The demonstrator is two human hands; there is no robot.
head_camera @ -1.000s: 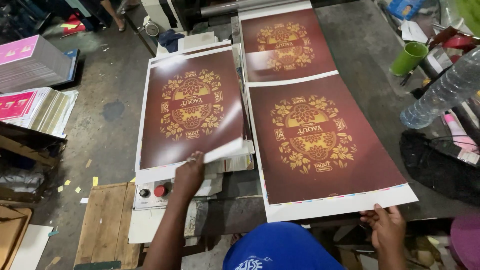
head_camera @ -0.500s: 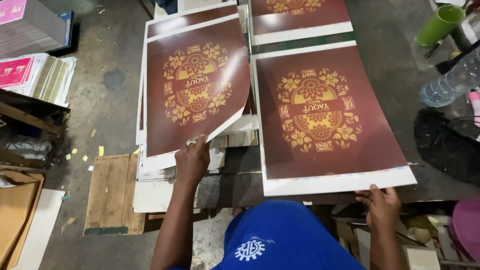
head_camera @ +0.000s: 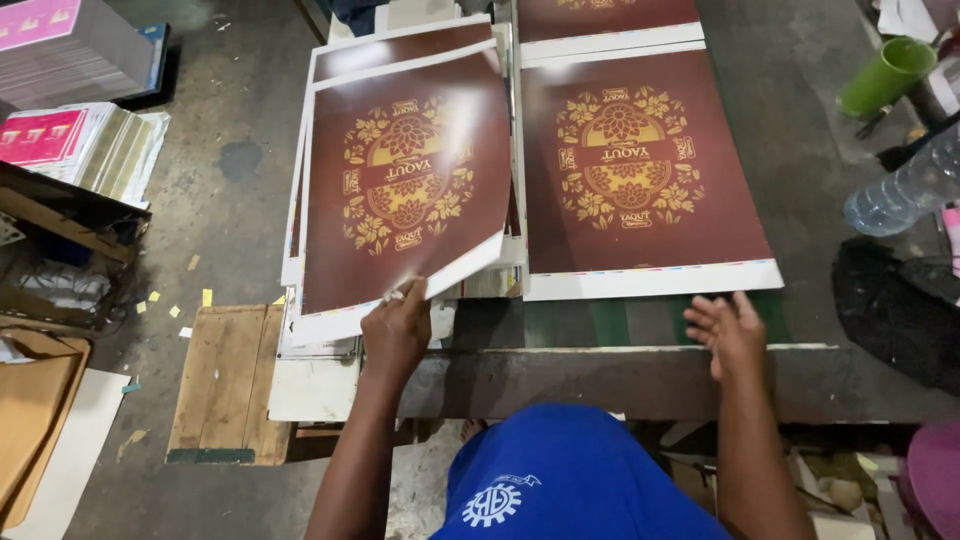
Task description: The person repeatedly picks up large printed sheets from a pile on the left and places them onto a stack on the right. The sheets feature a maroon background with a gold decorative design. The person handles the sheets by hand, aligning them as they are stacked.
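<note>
View from above of a person at a dark work table (head_camera: pixel 800 180) covered with printed sheets. The left hand (head_camera: pixel 397 333) pinches the near white edge of a large maroon sheet (head_camera: pixel 405 190) bearing a gold floral ornament; the fingers are closed on that edge, and the sheet is lifted at its near right corner, tilted above the stack of like sheets (head_camera: pixel 320 340) beneath it. The stack lies at the left end of the table, its near corner overhanging a low wooden pallet (head_camera: pixel 225 385) on the concrete floor (head_camera: pixel 230 220).

The right hand (head_camera: pixel 728 330) is open, fingers spread, holding nothing; it hovers just beyond the near white margin of a second maroon sheet (head_camera: pixel 640 170), which lies flat on the table to the right of the lifted one. Whether its fingertips touch that margin cannot be told. A third sheet (head_camera: pixel 600 18) of the same print lies farther away, partly cut off by the frame.

At the right edge of the table stand a green cup (head_camera: pixel 885 76) and a clear plastic bottle (head_camera: pixel 900 190) lying on its side. On the floor at far left sit piles of pink-printed paper (head_camera: pixel 70 140).
</note>
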